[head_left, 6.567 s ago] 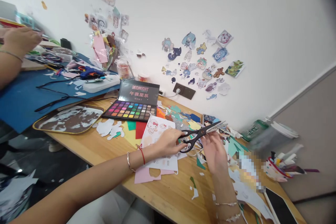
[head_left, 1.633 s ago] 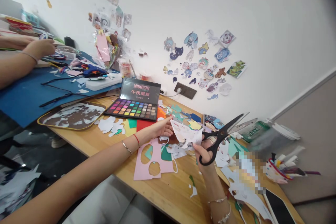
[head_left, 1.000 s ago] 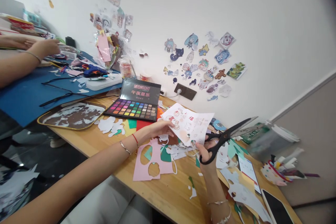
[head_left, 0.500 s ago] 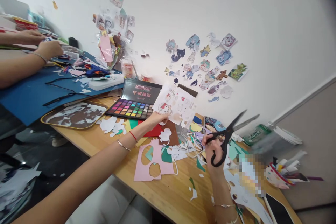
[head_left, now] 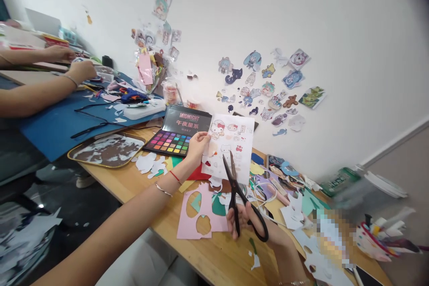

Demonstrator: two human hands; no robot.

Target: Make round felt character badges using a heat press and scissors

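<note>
My left hand [head_left: 198,146] pinches the left edge of a white paper sheet [head_left: 245,161] printed with small cartoon cats and red bows, held upright above the table. In my right hand [head_left: 246,221] is a pair of black scissors [head_left: 235,190], with fingers in the handle loops. Their blades are slightly apart and point up in front of the sheet's lower part; I cannot tell whether they touch it. Below lies a pink sheet [head_left: 182,228] with shapes cut out of it.
An eyeshadow palette [head_left: 169,142] and a gold-rimmed tray [head_left: 72,155] stand behind my left arm. Paper scraps [head_left: 293,214] cover the right side, near a pen holder [head_left: 372,241]. At the blue mat [head_left: 50,138], another person's hands [head_left: 82,71] work.
My right hand has brought the scissors leftward, turning them to point at the sheet. My left hand's sheet has turned more upright and faces me. The whole view has shifted slightly.
</note>
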